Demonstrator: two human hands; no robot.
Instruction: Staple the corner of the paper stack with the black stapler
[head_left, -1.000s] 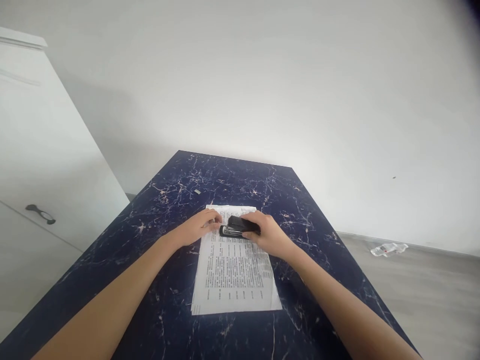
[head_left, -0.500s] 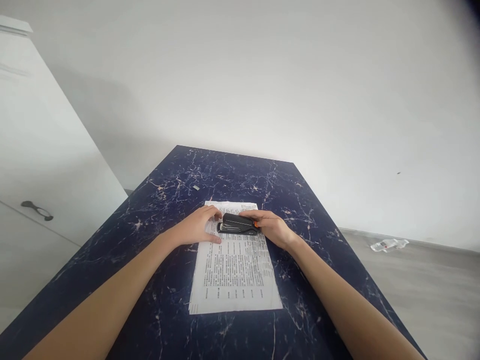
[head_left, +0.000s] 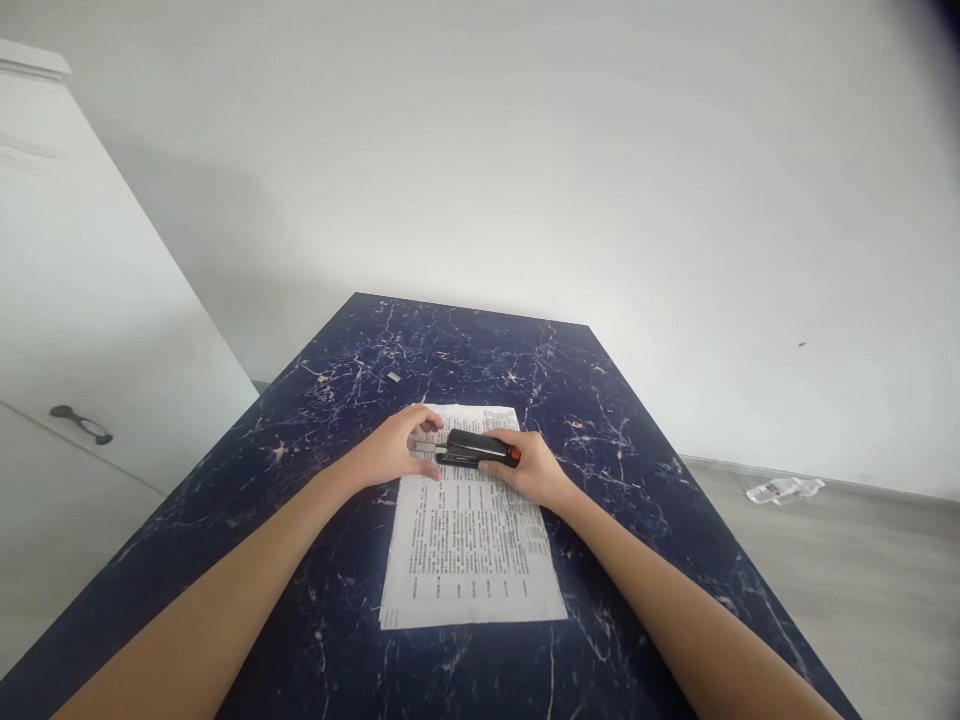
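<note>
At lower centre of the frame, a printed sheet [head_left: 469,545] lies flat on the dark marbled table [head_left: 637,480]. Near its top edge sits a black stapler [head_left: 478,449], with the right hand [head_left: 534,470] clamped round its right end and the left hand [head_left: 388,457] pinching its left tip. Farther up, a small pale scrap [head_left: 394,377] lies alone.

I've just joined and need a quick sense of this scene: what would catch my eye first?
A black stapler sits across the top of a printed sheet in the middle of a dark blue marbled table. The right hand grips its orange-tipped rear end, while the left hand has its fingertips at the front end. A white cabinet stands to the left.
</note>
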